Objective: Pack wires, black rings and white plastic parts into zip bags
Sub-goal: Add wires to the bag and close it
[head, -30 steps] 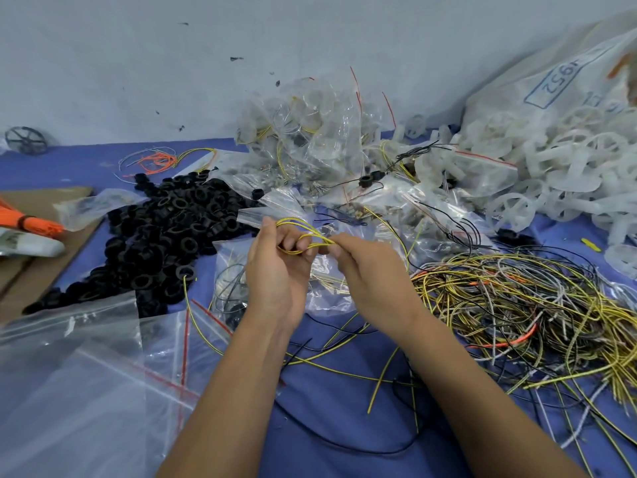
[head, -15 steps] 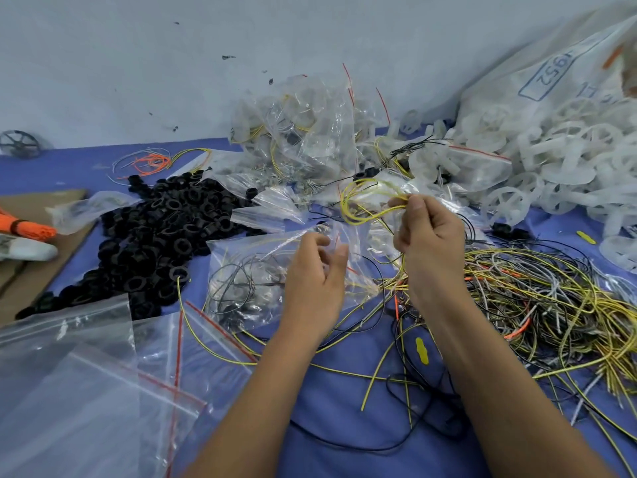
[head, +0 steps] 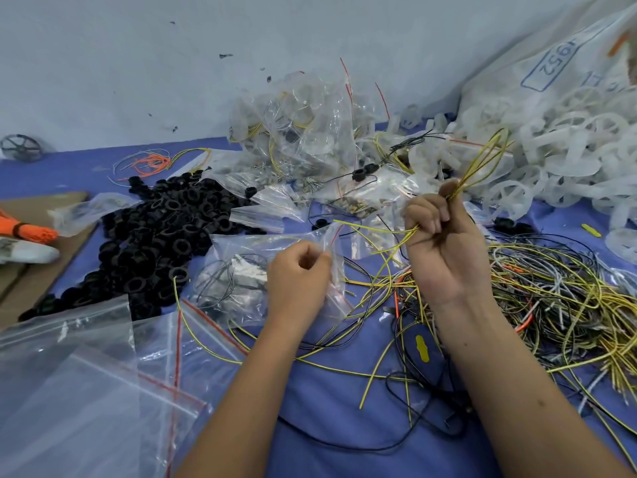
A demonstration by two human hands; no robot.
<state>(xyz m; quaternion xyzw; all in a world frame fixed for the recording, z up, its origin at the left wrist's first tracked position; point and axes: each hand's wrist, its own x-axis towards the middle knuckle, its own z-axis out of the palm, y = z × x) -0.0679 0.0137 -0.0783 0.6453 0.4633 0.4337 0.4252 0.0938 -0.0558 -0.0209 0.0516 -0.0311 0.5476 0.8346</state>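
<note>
Nearest bags: a stack of flat clear zip bags (head: 79,391) with red strips lies on the blue table (head: 331,419), nearer than the left hand and to its left.
Loose wire: black and yellow strands (head: 389,377) trail over the table between the two forearms.
Left hand: the left hand (head: 299,281) pinches the mouth edge of a clear zip bag (head: 238,270), fingers curled onto the plastic; the bag lies just left of it, with dark wire inside.
Right hand: the right hand (head: 444,246) is raised, fist closed round a folded bundle of yellow wire (head: 482,160); loops rise beyond the knuckles, ends poke out toward the left hand.
Wire heap: a tangle of yellow, white and black wires (head: 558,298) lies right of the right hand.
Black rings: a pile (head: 162,232) sits left of the held bag.
Filled bags: a crumpled heap (head: 303,132) lies beyond both hands, against the wall.
White parts: wheel-shaped plastic pieces (head: 558,157) spill from a big sack, far right.
</note>
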